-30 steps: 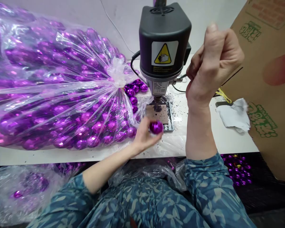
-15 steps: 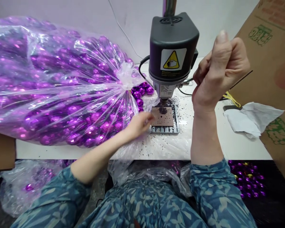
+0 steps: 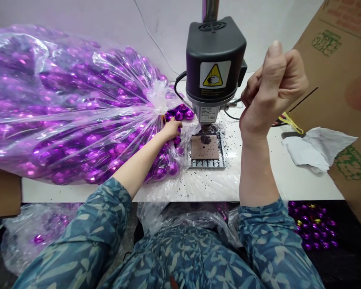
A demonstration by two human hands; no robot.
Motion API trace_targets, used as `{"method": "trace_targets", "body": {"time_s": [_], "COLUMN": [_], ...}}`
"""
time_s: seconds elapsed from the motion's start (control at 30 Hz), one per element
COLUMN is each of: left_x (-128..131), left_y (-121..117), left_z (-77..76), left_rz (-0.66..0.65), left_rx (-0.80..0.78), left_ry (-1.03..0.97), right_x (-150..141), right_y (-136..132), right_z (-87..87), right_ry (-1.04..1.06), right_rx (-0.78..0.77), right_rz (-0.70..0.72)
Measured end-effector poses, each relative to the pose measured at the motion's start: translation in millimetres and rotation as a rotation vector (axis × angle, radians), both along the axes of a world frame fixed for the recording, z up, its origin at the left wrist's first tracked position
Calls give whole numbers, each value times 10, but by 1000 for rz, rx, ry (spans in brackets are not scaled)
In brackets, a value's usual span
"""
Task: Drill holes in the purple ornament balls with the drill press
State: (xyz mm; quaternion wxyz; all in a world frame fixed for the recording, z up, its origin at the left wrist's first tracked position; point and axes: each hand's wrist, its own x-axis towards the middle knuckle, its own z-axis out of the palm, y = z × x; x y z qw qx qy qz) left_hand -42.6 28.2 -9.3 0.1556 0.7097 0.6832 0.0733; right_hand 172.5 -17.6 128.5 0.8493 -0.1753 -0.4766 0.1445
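My right hand (image 3: 272,90) is closed in a fist around the thin metal feed lever (image 3: 236,101) on the side of a black drill press (image 3: 215,60). To the left, my left hand (image 3: 171,129) reaches over shiny purple faceted balls (image 3: 188,114) spilling by the tied neck of a big clear bag (image 3: 87,120). Its fingers are bent and a little apart over the balls, and partly hidden; no ball shows clearly held. Below the drill chuck, a brown board (image 3: 204,152) with a small hole lies on the slotted metal base (image 3: 209,163), strewn with dark shavings.
On the right of the white table (image 3: 291,184) are crumpled white paper (image 3: 317,148) and a yellow-handled tool (image 3: 291,122). A large cardboard box (image 3: 349,120) leans beyond. Below the edge at right lie more purple balls (image 3: 315,230); plastic film (image 3: 189,224) hangs over my lap.
My left hand has moved from beside the board up and left to the loose purple balls. My right hand keeps hold of the lever. The view has shifted slightly.
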Motion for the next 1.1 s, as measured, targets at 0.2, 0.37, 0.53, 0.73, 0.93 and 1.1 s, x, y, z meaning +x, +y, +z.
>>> {"method": "trace_targets", "body": {"time_s": [0.2,0.37,0.53,0.73,0.93,1.1], "left_x": [-47,124,339,494,602,716], "left_y": [-179,-826,-1183,-1036,-863,-811], "left_z": [131,349,160,-166,-276,-320], "left_rz": [123,130,68,81,18,-55], "left_rx": [156,-132,-247,-42,122,295], "left_ry": [-796,-1409,-1426,-1095,-866,-595], "right_x": [23,31,15,12,-5,-12], "right_y": [5,-19,-50,-64,-88,-111], "right_z": [-46,-62,-31,-25,-24,-14], "right_ry": [-80,-123,-56,-72,-59,-73], "right_rx": [-73,-125,-54,-56,-59,-62], "right_rz": [-63,-66,-14,-20,-8,-19]}}
